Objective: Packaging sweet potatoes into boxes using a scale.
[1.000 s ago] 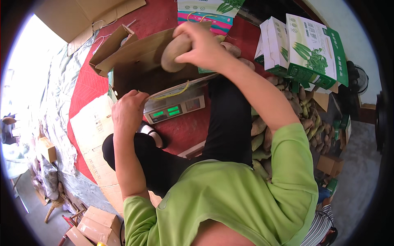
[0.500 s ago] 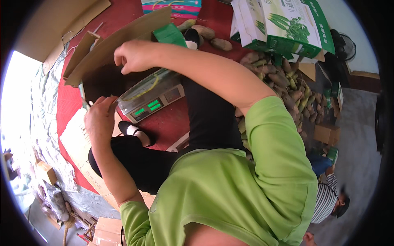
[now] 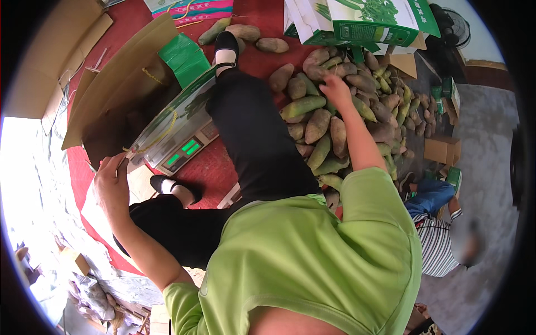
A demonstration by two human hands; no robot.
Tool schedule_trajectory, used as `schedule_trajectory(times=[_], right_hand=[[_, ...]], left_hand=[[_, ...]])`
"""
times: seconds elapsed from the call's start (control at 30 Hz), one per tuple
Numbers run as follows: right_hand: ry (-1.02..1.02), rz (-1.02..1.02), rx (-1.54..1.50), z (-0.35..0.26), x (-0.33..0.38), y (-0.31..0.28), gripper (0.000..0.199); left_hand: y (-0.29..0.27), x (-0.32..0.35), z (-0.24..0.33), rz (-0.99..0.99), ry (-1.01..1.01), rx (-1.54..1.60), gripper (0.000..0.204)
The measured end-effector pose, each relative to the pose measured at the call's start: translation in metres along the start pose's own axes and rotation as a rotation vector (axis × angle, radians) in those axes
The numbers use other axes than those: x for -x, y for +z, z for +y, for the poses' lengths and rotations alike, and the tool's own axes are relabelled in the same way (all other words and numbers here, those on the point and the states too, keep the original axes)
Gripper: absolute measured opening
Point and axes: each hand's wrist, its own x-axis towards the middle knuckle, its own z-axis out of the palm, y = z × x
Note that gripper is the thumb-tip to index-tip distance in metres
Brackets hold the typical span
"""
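A carton (image 3: 192, 100) with raised cardboard flaps and yellow cord handles stands on a digital scale (image 3: 181, 154) with green lit displays. My left hand (image 3: 113, 187) is closed on the carton's near left corner, thumb and fingers pinching its edge. Over to the right, my right hand (image 3: 338, 92) is above the heap of long green and brownish-purple radishes (image 3: 318, 125), slightly blurred. Its fingers are stretched out and apart, and no radish shows in them. Shadow hides most of the carton's inside.
A few loose radishes (image 3: 272, 45) lie on the red floor covering (image 3: 195, 184) beyond my foot. Printed green-and-white cartons (image 3: 368, 25) stand behind the heap, near a fan (image 3: 458, 30). Brown cardboard (image 3: 53, 61) is at far left. Another person (image 3: 438, 240) is at right.
My right hand has left the space above the carton and swung right to the radish heap. The left hand stays at the carton's corner. The whole view has shifted a little.
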Motion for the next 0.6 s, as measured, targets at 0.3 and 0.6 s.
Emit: schedule_trajectory(times=[0.3,0.6], right_hand=[[0.542,-0.370,0.743,0.035,0.117,-0.006,0.071],[0.456,-0.330,0.808,0.028,0.120,0.023,0.064]], left_hand=[[0.000,-0.001,-0.002,-0.008,-0.025,0.016,0.014],[-0.005,-0.001,0.000,-0.007,-0.026,0.016,0.015]])
